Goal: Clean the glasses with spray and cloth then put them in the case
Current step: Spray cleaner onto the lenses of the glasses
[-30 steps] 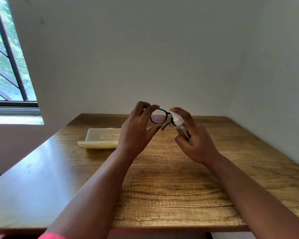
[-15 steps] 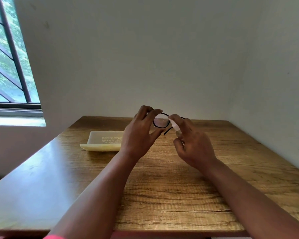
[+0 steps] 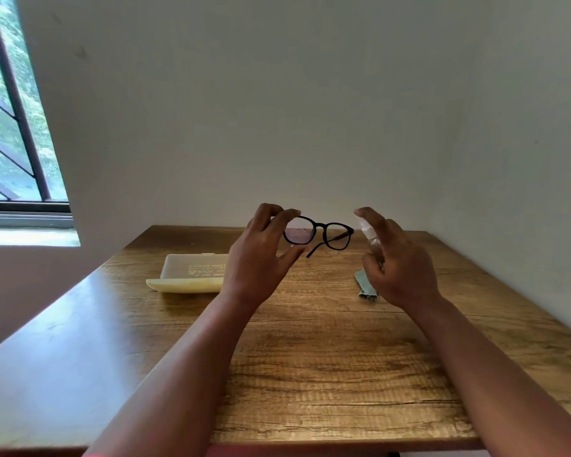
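Note:
Black-framed glasses [image 3: 323, 233] are held up above the table, their left lens rim pinched between the fingers and thumb of my left hand [image 3: 261, 258]. To the right, my right hand [image 3: 398, 265] grips a small clear spray bottle [image 3: 370, 234] with a white top, index finger on the nozzle, which faces the glasses from a short gap. A pale green cloth [image 3: 365, 285] lies folded on the table, partly hidden behind my right hand. The cream glasses case [image 3: 188, 275] lies open at the left, its right end covered by my left hand.
The wooden table [image 3: 310, 357] stands in a corner, with white walls behind and to the right. A barred window [image 3: 10, 127] is at the upper left. Bare wood stretches between my forearms and the near edge.
My hands have drawn apart: the spray bottle moved right, away from the lens. Both lenses of the glasses and the cloth on the table now show.

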